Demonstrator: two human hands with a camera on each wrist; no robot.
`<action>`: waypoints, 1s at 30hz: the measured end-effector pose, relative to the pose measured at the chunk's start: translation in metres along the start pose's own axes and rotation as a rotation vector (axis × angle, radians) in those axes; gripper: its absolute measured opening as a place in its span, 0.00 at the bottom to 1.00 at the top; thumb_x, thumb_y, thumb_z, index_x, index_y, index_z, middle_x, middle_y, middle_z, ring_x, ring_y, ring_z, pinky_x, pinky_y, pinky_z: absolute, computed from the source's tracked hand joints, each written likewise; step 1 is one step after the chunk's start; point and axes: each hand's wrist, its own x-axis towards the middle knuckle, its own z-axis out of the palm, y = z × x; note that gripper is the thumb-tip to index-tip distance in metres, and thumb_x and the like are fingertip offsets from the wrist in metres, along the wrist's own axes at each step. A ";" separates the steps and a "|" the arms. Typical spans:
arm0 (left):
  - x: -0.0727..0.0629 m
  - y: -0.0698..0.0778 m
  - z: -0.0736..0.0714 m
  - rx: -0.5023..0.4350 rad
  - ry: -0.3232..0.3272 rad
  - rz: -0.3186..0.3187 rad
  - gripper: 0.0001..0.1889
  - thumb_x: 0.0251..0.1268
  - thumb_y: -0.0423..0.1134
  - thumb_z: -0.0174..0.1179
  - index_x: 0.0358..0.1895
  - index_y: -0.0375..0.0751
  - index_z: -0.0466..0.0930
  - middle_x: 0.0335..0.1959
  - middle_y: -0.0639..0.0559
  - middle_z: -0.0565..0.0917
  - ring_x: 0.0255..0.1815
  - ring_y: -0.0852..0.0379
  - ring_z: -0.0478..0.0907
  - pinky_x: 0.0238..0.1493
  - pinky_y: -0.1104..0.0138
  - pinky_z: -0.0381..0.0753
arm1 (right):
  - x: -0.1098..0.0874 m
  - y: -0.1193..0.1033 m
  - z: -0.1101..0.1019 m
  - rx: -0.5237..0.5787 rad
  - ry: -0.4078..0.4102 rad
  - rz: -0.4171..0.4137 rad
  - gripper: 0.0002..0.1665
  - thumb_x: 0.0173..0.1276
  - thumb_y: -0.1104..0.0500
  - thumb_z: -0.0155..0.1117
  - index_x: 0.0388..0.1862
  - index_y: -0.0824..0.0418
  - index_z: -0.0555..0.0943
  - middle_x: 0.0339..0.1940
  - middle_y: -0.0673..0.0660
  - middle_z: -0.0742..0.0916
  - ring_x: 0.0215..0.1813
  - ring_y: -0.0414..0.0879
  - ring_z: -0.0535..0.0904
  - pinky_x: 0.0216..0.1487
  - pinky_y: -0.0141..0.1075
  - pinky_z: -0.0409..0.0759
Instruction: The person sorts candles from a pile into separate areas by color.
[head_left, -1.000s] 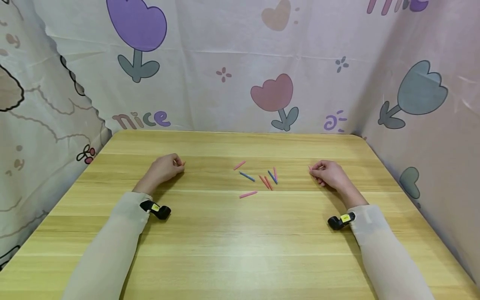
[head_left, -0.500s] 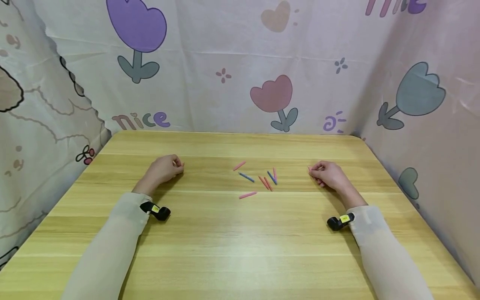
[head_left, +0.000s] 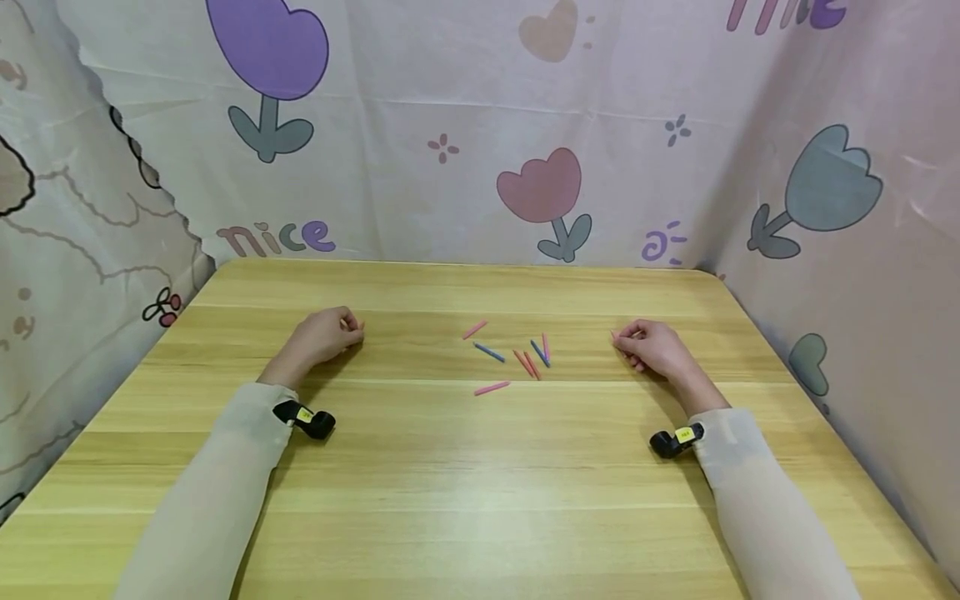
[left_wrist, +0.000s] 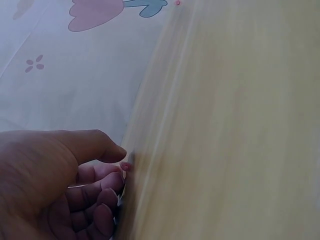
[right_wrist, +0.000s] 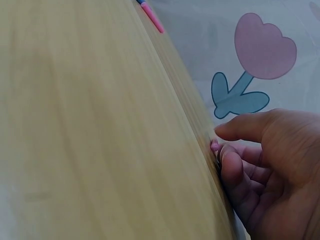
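My left hand [head_left: 324, 335] rests on the left part of the table, pinching a small reddish stick [left_wrist: 126, 166] between thumb and fingers. Only the stick's end shows. Across the table, my right hand [head_left: 651, 346] pinches a small pink stick [right_wrist: 215, 145], mostly hidden by the fingers. Between the hands lie several thin short sticks. A pink stick [head_left: 475, 329] is farthest back, with a blue stick [head_left: 489, 352] in front of it. Two red sticks [head_left: 527, 365] lie side by side. Another blue stick [head_left: 537, 350] meets a pink one [head_left: 546, 343], and one more pink stick [head_left: 492, 388] lies nearest.
The wooden table [head_left: 450, 475] reaches back to a hanging cloth [head_left: 420, 183] printed with flowers. Cloth also hangs along the left and right sides. A small black camera [head_left: 315, 423] sits on the left cuff, and another black camera [head_left: 675, 442] on the right cuff.
The whole head view has shifted slightly, so everything appears a little farther left. Both hands keep their pinch and the loose sticks stay where they were on the table.
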 end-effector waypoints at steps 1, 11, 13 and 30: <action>0.000 0.000 0.000 -0.002 -0.001 0.000 0.10 0.68 0.43 0.56 0.36 0.38 0.76 0.22 0.51 0.79 0.26 0.53 0.74 0.35 0.60 0.69 | 0.000 0.000 0.000 -0.002 0.005 0.000 0.20 0.73 0.51 0.61 0.47 0.69 0.75 0.26 0.56 0.82 0.24 0.43 0.77 0.26 0.34 0.78; 0.002 -0.002 0.000 -0.006 -0.010 0.009 0.11 0.69 0.43 0.56 0.36 0.38 0.76 0.22 0.51 0.79 0.26 0.52 0.75 0.36 0.59 0.69 | -0.003 -0.001 -0.003 -0.031 0.067 -0.007 0.19 0.74 0.53 0.57 0.49 0.69 0.76 0.30 0.58 0.82 0.26 0.44 0.77 0.27 0.35 0.78; 0.002 -0.002 0.000 -0.007 -0.011 0.007 0.10 0.68 0.43 0.57 0.36 0.38 0.76 0.22 0.51 0.79 0.26 0.53 0.75 0.36 0.59 0.69 | -0.003 -0.002 -0.004 -0.047 0.082 -0.017 0.19 0.74 0.53 0.56 0.49 0.69 0.76 0.30 0.59 0.82 0.26 0.44 0.77 0.27 0.35 0.78; 0.002 -0.002 -0.002 -0.013 -0.025 0.015 0.10 0.68 0.42 0.57 0.40 0.37 0.77 0.27 0.49 0.81 0.27 0.54 0.76 0.35 0.61 0.70 | -0.009 -0.028 0.004 -0.101 0.167 -0.133 0.15 0.74 0.51 0.57 0.46 0.63 0.77 0.29 0.61 0.84 0.28 0.50 0.79 0.30 0.36 0.73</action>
